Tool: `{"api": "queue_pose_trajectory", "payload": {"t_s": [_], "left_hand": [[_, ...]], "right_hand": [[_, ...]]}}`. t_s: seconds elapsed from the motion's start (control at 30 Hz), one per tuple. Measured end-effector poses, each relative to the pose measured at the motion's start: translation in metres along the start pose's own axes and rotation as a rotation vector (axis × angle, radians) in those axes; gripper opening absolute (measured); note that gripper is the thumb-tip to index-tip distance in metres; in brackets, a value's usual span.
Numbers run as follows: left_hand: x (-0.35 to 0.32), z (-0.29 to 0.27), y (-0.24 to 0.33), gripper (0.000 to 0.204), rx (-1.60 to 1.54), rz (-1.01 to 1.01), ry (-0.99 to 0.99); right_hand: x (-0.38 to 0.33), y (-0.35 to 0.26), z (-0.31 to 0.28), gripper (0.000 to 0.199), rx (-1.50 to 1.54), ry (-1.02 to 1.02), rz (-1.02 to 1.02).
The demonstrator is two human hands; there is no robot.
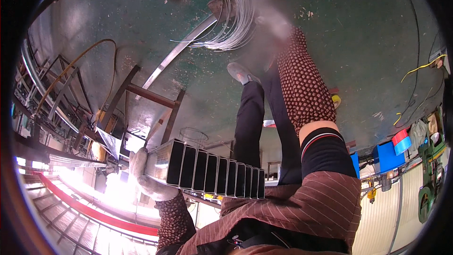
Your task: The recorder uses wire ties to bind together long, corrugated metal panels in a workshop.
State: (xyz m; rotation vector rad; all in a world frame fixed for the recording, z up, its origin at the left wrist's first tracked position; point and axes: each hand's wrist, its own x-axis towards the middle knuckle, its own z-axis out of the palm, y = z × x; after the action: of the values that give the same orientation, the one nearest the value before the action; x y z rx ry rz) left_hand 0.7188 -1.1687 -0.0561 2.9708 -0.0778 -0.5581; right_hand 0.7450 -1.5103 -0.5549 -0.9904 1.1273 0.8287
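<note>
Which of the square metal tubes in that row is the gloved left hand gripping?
The tube at the row's left end, the largest-looking one; the gloved left hand wraps its outer side.

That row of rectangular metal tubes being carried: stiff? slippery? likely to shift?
The rectangular metal tubes look like rigid hollow steel, so probably stiff and lighter than solid bar. They lie side by side with nothing visibly binding them, so single pieces may slide. Smooth shiny faces suggest slipperiness; the gloved left hand should help grip.
</note>
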Motion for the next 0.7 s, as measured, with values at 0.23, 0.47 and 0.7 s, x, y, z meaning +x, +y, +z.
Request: {"api": "queue_pose_trajectory", "payload": {"t_s": [0.23, 0.47, 0.7], "left_hand": [[-0.008, 0.002, -0.003, 0.064, 0.022, -0.100, 0.016], [-0.003, 0.003, 0.003, 0.065, -0.010, -0.164, 0.020], [0.000, 0.004, 0.013, 0.062, 0.000, -0.192, 0.063]], "right_hand": [[-0.012, -0.013, -0.008, 0.034, -0.234, 0.016, -0.137], [0.001, -0.012, -0.001, 0.029, -0.225, 0.030, -0.001], [0.001, -0.011, -0.009, 0.026, -0.081, -0.031, 0.040]]}}
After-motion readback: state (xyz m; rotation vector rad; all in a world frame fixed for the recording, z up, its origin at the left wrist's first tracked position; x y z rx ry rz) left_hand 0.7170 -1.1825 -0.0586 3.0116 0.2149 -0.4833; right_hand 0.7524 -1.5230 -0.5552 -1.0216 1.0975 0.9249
